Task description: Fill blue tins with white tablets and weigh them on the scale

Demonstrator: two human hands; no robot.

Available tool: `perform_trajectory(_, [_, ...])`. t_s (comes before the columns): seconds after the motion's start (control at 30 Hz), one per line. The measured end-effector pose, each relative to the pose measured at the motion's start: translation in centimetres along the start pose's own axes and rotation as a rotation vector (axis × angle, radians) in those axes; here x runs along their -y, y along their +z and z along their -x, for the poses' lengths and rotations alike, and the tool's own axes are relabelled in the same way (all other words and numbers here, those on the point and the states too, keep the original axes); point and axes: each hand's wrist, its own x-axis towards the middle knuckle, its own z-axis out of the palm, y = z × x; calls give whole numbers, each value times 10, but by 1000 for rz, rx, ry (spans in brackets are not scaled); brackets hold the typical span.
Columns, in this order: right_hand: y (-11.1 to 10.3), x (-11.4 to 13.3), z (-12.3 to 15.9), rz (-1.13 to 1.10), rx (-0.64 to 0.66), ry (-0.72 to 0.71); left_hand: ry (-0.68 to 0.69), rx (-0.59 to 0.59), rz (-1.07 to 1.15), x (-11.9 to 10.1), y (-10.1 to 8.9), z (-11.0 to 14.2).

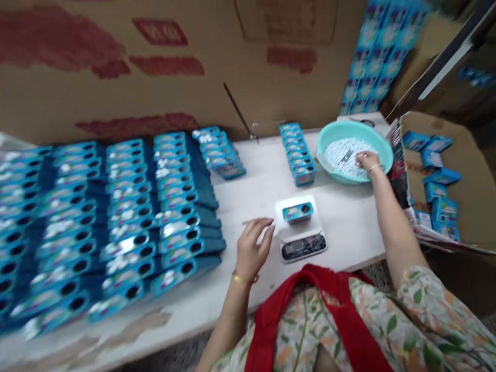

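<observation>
On the table a white digital scale (320,227) carries a small blue box (297,213) with a dark round hole in its top. Just left of the scale, my left hand (252,249) hovers with thumb and fingers apart and nothing in it. My right hand (366,160) reaches into a turquoise basin (327,135), its fingers closed among small white pellets (349,146). A dark, narrow object (346,156) lies on the pellets beside it. Exactly how many pellets the fingers pinch is hidden.
Long rows of blue boxes (176,206) fill the table's left side. A shorter row (298,154) stands behind the scale. To the right is an open carton (470,170) with loose blue boxes inside. Large cardboard (217,51) walls the back; blue packs (374,57) are stacked behind the basin.
</observation>
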Motion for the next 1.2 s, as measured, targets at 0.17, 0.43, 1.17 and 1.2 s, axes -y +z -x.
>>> perform_trajectory(0.17, [13,13,27,-128,126,20,-45,32,16,-2,4,5])
perform_trajectory(0.43, [35,69,137,279,776,-398,-68,74,32,-6,0,20])
perform_trajectory(1.17, [73,79,152,710,752,-673,-98,102,30,2,1,28])
perform_trajectory(1.2, [70,79,151,631,721,-667,-103,105,29,3,1,28])
